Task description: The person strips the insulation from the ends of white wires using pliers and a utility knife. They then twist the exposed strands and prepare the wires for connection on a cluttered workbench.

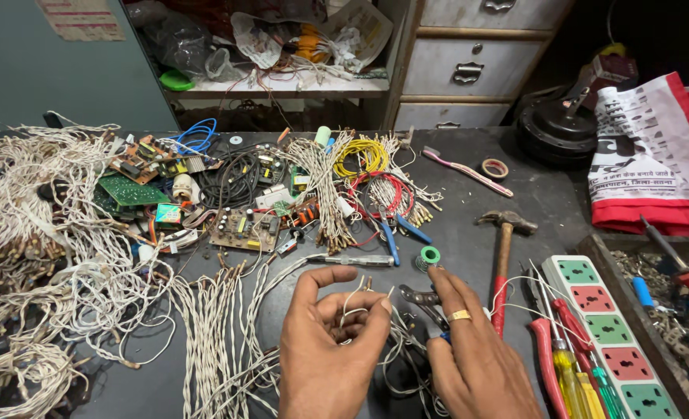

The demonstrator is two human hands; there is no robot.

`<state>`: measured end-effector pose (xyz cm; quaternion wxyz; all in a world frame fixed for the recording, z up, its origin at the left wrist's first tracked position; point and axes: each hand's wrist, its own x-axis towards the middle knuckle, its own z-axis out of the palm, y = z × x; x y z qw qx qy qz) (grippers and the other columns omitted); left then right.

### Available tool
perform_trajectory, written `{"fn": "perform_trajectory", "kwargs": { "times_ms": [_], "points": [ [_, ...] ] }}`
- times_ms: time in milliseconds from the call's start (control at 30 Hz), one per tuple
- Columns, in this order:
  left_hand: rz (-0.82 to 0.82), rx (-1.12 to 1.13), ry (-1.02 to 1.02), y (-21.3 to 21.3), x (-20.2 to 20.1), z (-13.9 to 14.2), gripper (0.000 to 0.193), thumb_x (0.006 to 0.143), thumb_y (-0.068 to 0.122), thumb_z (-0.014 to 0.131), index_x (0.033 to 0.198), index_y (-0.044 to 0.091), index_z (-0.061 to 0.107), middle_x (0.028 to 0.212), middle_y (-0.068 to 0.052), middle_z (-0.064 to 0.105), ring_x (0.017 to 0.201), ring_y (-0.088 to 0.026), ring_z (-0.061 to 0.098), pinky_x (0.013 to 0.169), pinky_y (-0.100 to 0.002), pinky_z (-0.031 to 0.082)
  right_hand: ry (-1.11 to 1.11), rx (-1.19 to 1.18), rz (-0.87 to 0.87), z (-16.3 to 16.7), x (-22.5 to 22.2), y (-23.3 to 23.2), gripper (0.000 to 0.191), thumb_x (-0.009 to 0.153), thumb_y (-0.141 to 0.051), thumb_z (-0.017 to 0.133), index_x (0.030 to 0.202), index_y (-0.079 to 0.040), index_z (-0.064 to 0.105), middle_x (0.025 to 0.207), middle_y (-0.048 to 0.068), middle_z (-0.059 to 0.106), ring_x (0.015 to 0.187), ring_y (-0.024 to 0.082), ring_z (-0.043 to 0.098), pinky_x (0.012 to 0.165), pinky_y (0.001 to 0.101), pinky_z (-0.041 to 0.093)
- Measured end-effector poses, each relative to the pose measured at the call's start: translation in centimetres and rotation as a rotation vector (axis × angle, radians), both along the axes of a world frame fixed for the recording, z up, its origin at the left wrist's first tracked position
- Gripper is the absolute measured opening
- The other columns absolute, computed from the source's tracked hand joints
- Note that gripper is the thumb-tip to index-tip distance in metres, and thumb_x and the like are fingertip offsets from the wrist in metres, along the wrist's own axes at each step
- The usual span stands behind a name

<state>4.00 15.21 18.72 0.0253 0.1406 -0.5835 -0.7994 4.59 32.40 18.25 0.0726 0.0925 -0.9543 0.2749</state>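
From the head camera, the left hand (333, 353) is curled with its fingers pinching a thin white wire (354, 309) that loops up between thumb and fingertips. The right hand (472, 353), wearing a gold ring (460, 315), lies just beside it, closed around a tool whose metal jaws (420, 297) stick out toward the wire; the handle is mostly hidden under the palm. Both hands hover low over the dark table (469, 225), with more loose wire tangled beneath them.

Left of the hands lie long bundles of twisted white wire (212, 326), and heaps of the same cover the table's left side. Beyond the hands sit a screwdriver (356, 261), a small green spool (428, 256), circuit boards (240, 229) and coils of yellow wire (360, 155) and red wire (383, 194). To the right lie a hammer (503, 256), red-handled pliers (550, 349) and a white power strip (612, 341).
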Motion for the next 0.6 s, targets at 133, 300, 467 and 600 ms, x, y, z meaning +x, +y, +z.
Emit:
{"fn": "perform_trajectory", "kwargs": {
  "times_ms": [133,300,467,600],
  "points": [
    [0.001,-0.049,0.005,-1.1,-0.7,-0.7,0.051,0.074,0.002,0.079,0.120,0.008,0.056,0.081,-0.007,0.079,0.063,-0.005,0.063,0.060,-0.022,0.053,0.014,0.014,0.013,-0.6,-0.7,-1.3,0.080,0.078,-0.008,0.053,0.156,-0.014,0.036,0.159,0.015,0.041,0.137,0.035,0.046,0.103,0.0448,0.041],
    [-0.027,-0.125,-0.027,-2.3,-0.4,-1.0,0.052,0.076,0.009,0.081,0.121,0.010,0.057,0.082,-0.007,0.080,0.065,-0.006,0.067,0.063,-0.022,0.056,0.092,-0.018,0.087,-1.3,-0.5,-2.7,0.077,0.078,-0.006,0.052,0.154,-0.011,0.039,0.157,0.018,0.044,0.138,0.036,0.047,0.105,0.0451,0.041],
    [-0.047,-0.192,-0.098,-3.4,0.0,-1.1,0.051,0.077,0.010,0.081,0.122,0.011,0.057,0.082,-0.006,0.082,0.066,-0.007,0.067,0.065,-0.023,0.057,-0.054,-0.132,-0.063,-1.5,0.0,-3.6,0.072,0.084,-0.009,0.048,0.155,-0.020,0.042,0.154,0.013,0.048,0.132,0.029,0.056,0.104,0.0418,0.044],
    [-0.032,-0.152,0.034,-4.1,0.6,-1.3,0.052,0.075,0.007,0.079,0.121,0.010,0.056,0.082,-0.005,0.082,0.068,-0.006,0.069,0.066,-0.023,0.058,-0.079,-0.186,-0.058,-2.0,0.6,-4.0,0.073,0.084,-0.008,0.044,0.156,-0.021,0.042,0.151,0.011,0.052,0.125,0.026,0.064,0.102,0.0396,0.047]
  ]
}}
